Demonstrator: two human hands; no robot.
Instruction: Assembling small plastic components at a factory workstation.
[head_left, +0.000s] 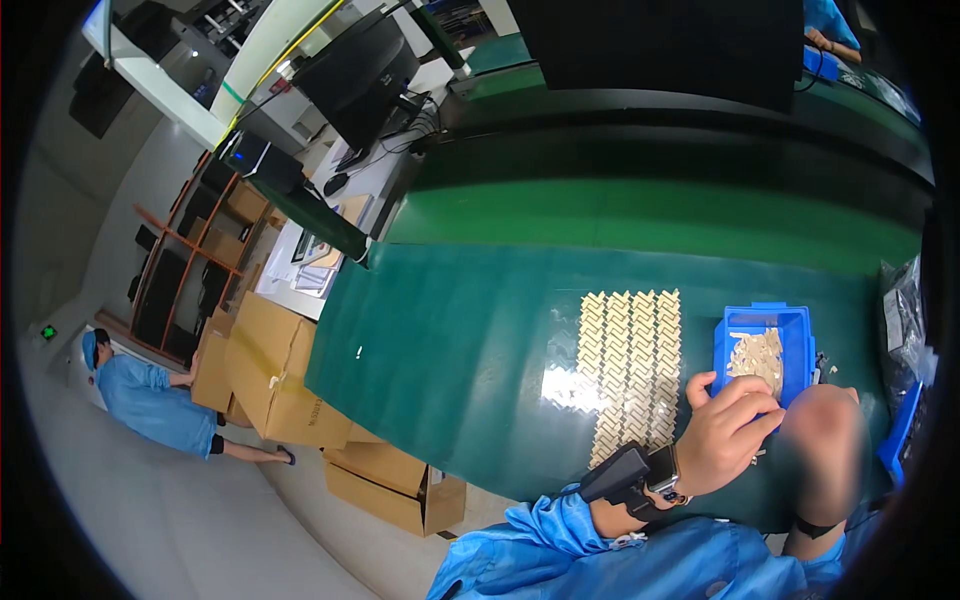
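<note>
My left hand (735, 430) reaches over the near edge of a blue plastic bin (808, 345). Its little finger sticks out while the other fingers bend together toward my right hand; whatever is at their tips is hidden. My right hand (825, 430) is smeared, so its fingers cannot be made out, and it is close beside the left fingertips. Small cream-coloured flat pieces (757, 358) lie loose in the bin. Left of the bin, many similar cream pieces with dark marks (628, 360) lie in neat zigzag columns on the green table mat (460, 350).
A clear plastic bag (902, 320) and another blue bin (900, 430) stand at the right edge. A black monitor (670, 50) is at the back. Cardboard boxes (270, 360) stand left of the table, where a person in blue (150, 400) handles one.
</note>
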